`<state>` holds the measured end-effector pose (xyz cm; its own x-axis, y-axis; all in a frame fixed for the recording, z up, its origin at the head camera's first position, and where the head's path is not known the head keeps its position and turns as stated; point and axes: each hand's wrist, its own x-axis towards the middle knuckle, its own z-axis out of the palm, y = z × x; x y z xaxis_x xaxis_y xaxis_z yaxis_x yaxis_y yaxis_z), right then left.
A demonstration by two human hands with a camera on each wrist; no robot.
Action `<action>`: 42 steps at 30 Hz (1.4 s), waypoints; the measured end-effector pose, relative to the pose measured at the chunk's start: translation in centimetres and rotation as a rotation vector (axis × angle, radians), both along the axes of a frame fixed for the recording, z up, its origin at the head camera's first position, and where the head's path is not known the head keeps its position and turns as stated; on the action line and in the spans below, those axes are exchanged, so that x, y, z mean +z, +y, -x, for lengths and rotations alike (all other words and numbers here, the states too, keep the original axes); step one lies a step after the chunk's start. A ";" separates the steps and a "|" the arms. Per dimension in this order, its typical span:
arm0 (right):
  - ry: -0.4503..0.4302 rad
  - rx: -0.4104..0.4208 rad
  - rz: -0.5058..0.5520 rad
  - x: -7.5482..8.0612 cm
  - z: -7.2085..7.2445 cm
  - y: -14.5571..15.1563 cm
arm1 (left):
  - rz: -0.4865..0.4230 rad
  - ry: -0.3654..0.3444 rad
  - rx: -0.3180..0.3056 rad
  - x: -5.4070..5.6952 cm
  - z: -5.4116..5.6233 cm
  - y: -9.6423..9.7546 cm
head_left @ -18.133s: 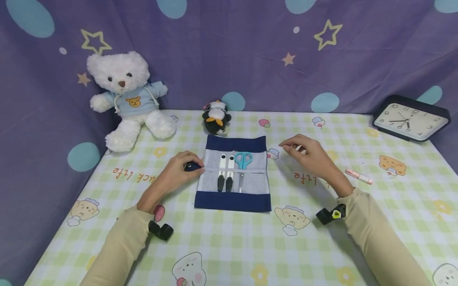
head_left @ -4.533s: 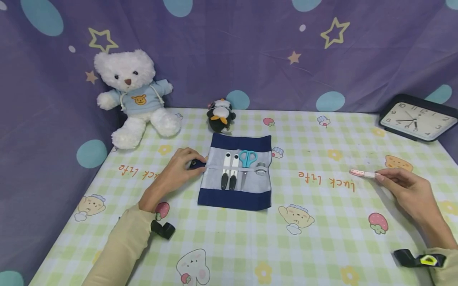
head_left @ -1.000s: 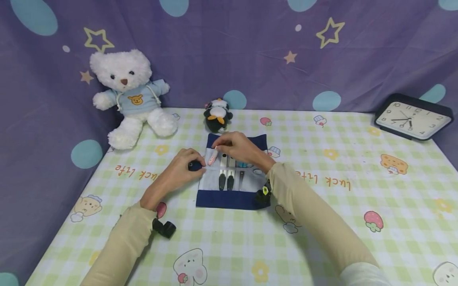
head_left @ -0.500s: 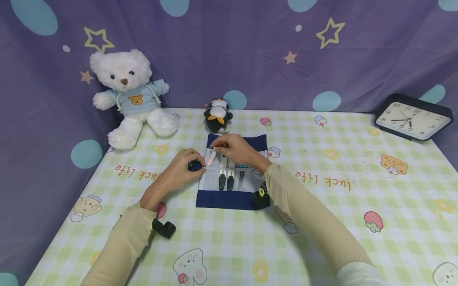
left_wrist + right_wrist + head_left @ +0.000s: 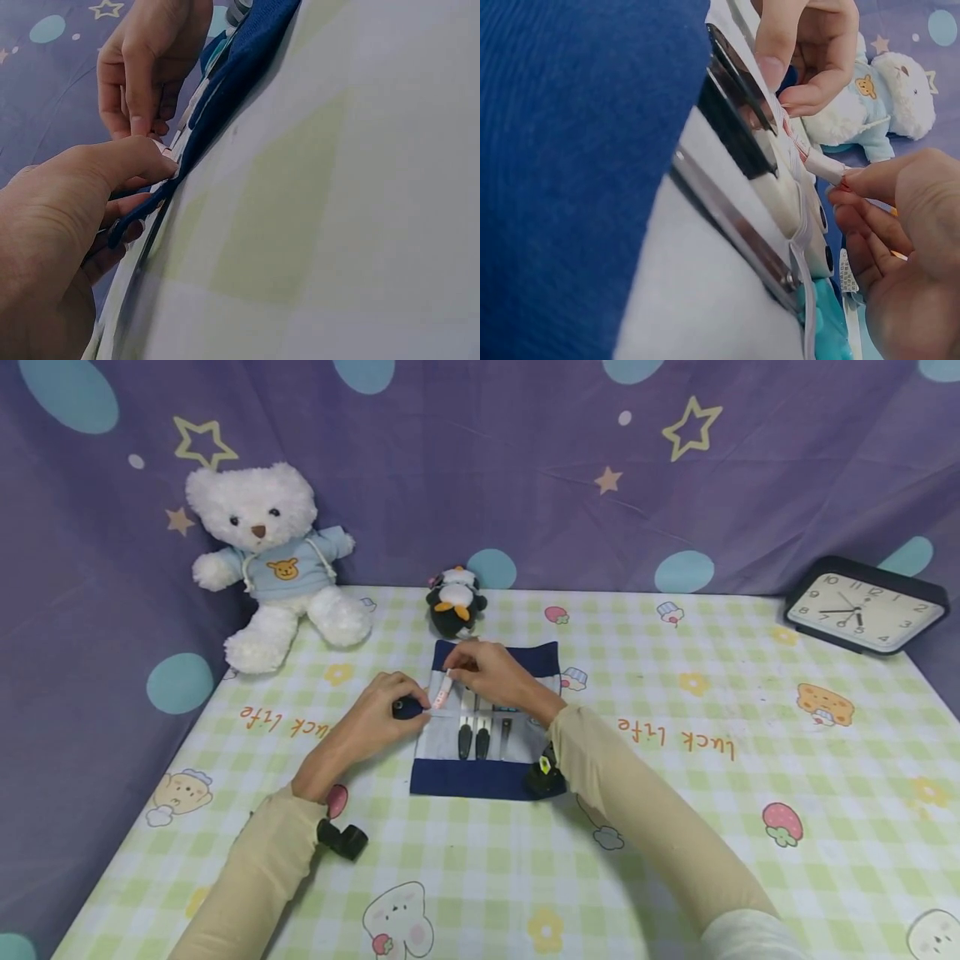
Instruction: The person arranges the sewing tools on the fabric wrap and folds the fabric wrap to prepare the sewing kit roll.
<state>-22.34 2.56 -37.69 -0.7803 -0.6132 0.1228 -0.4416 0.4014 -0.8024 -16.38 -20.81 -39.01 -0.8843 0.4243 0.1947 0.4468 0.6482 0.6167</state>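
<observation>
An unfolded navy-and-grey cloth tool roll (image 5: 487,779) lies on the table. My left hand (image 5: 378,714) pinches its navy tab (image 5: 406,707) at the left edge. With thumb and fingertips, my right hand (image 5: 491,672) holds the white end of a small pink-and-white tube (image 5: 442,691). The tube slants down, its pink end at the elastic band (image 5: 802,217) beside my left fingertips. Two white tools with black ends (image 5: 465,742) and scissors with turquoise handles (image 5: 821,322) sit under the band. My right hand covers much of them in the head view.
A penguin toy (image 5: 455,603) stands just behind the roll. A white teddy bear (image 5: 258,572) sits at the back left, and a black-framed clock (image 5: 866,606) is at the back right. The checked tablecloth (image 5: 480,877) has printed pictures.
My right hand picked the tube up from the table's right side and brought it to the roll's left part. A silver round item appeared under the band earlier. Lately both hands barely moved.
</observation>
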 end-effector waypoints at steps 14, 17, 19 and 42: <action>0.071 0.017 -0.026 -0.2 0.2 -0.5 | -0.008 -0.019 0.007 0.1 -0.1 -0.1; 0.070 0.022 -0.028 -0.2 0.1 -0.5 | -0.009 -0.026 0.010 0.1 -0.1 -0.1; 0.070 0.028 -0.030 -0.2 0.1 -0.5 | -0.010 -0.031 0.011 0.1 -0.1 -0.1; 0.131 0.048 -0.071 -0.6 0.1 -0.8 | -0.011 -0.039 0.006 0.0 0.0 -0.2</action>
<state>-22.42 1.81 -38.30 -0.7302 -0.6600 0.1767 -0.5609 0.4314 -0.7066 -16.36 -21.00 -39.03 -0.8940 0.4166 0.1647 0.4182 0.6441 0.6406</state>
